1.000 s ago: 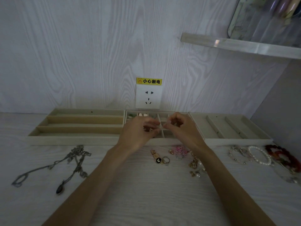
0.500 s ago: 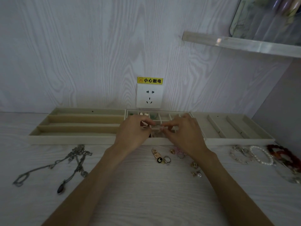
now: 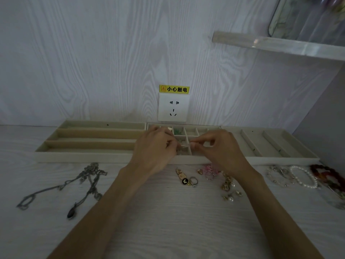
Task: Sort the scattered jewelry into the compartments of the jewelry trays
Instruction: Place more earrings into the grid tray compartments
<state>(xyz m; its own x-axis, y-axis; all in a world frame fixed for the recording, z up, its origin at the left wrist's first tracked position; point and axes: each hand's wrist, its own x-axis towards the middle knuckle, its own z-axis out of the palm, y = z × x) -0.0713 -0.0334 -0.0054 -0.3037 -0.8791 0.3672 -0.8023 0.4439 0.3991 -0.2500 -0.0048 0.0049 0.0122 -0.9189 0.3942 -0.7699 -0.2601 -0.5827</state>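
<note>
Over the middle tray, the one with small square compartments, your left hand and right hand meet, each grip pinching an end of one small pale piece; too small to tell what it is. It hangs just above a front compartment, not set down. A green item sits in a back compartment, a white bit in the one left of it. The left tray has long slots; the right tray has angled slots. On the tabletop in front: silver chain necklaces at left, a black round charm beside a ring, pink rings, gold earrings near your right wrist. At far right a pearl bracelet lies between a clear bead bracelet and red beads. A wall socket sits behind the trays.
</note>
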